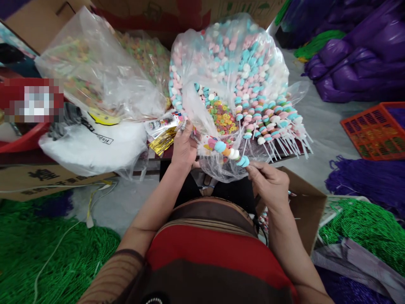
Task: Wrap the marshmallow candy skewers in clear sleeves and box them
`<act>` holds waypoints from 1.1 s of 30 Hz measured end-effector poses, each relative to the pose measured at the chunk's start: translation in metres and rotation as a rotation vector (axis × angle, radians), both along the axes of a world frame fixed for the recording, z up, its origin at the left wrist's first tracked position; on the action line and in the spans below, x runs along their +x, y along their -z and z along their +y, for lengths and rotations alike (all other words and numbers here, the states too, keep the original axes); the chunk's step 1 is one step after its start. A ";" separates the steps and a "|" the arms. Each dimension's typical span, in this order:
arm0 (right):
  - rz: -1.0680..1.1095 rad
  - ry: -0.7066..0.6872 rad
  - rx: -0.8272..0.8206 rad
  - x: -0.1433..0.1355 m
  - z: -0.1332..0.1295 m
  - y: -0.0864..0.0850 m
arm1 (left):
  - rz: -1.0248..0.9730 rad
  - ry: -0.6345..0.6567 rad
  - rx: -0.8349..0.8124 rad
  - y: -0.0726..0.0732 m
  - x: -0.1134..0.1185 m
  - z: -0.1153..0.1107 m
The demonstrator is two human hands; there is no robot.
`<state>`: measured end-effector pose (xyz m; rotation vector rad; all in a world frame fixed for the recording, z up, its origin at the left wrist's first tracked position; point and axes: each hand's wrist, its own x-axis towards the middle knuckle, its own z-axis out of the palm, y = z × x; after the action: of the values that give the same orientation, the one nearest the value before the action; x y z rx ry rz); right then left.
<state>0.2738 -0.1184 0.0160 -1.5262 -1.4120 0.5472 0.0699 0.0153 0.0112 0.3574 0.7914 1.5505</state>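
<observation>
The candy skewer (234, 154) lies between the two hands, over a clear bag (218, 171) — its long axis slanting up and leftward from the right hand (268, 181), the nearer, whose fingers pinch its lower end. The left hand (184, 145) grips a printed wrapper (207, 141) by the skewer's upper end — whether the tip is inside, I cannot tell.

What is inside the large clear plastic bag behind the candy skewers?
Inside the plastic bag, pink, blue and white candies are visible. The candy skewers cover part of its lower front, and the outer candies hide whatever lies deeper.
</observation>
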 end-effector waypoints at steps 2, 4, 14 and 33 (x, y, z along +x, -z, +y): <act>-0.027 -0.014 0.030 -0.001 0.001 0.000 | -0.004 -0.006 -0.010 -0.001 0.000 -0.001; -0.051 -0.045 0.039 -0.001 0.001 -0.001 | -0.016 -0.007 -0.007 -0.004 0.001 -0.001; -0.093 0.058 0.049 -0.003 0.003 0.011 | 0.010 0.007 -0.035 -0.018 0.008 -0.009; 0.045 0.068 0.012 -0.020 0.003 0.031 | 0.054 -0.020 -0.017 -0.010 0.014 -0.013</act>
<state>0.2541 -0.1155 -0.0147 -1.5371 -1.3218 0.5270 0.0839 0.0023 0.0208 0.3812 0.8514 1.5576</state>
